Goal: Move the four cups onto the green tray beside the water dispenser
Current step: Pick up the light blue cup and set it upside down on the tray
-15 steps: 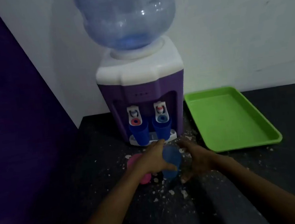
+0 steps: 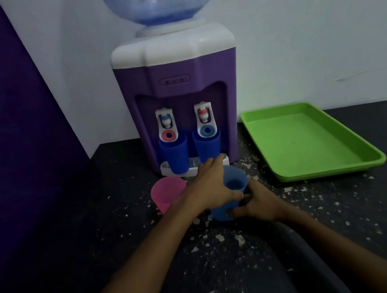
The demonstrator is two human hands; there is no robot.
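Between both hands' grip, L (image 2: 210, 187) & R (image 2: 258, 202): light-blue cup (image 2: 231, 191).

Head camera looks forward and down, close over the table (image 2: 77, 232).

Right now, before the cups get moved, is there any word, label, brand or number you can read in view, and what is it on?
None can be read.
Water dispenser: a small oval panel on its front shows three dark marks, too small and blurred to read.
Taps: a red ring under the left one and a blue ring under the right one, colour only, no lettering.
Cups, green tray, bottle: no print visible.
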